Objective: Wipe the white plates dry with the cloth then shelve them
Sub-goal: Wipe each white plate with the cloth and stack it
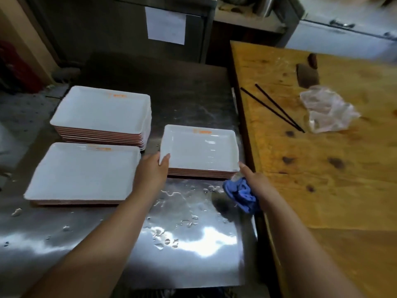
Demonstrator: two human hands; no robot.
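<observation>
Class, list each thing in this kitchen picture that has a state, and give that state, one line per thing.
Right stack: on the steel table, gripped at its near corners.
Far stack: tallest, untouched.
Near left stack: low, untouched.
Left hand: grips the right stack's left corner.
Right hand: holds the cloth, forefinger on the stack's right corner.
Steel table: wet, with droplets.
Chopsticks: lying on the wooden top.
Plastic bag: crumpled.

Steel counter [184, 100] carries three plate stacks: tall stack [103, 112] at rear left, low stack [83, 173] in front of it, third stack [200, 150] to the right, near the counter's right edge. Wooden table [335, 168] adjoins on the right; chopsticks [272, 108] lie on it, crumpled plastic bag [328, 109] just right of them
</observation>
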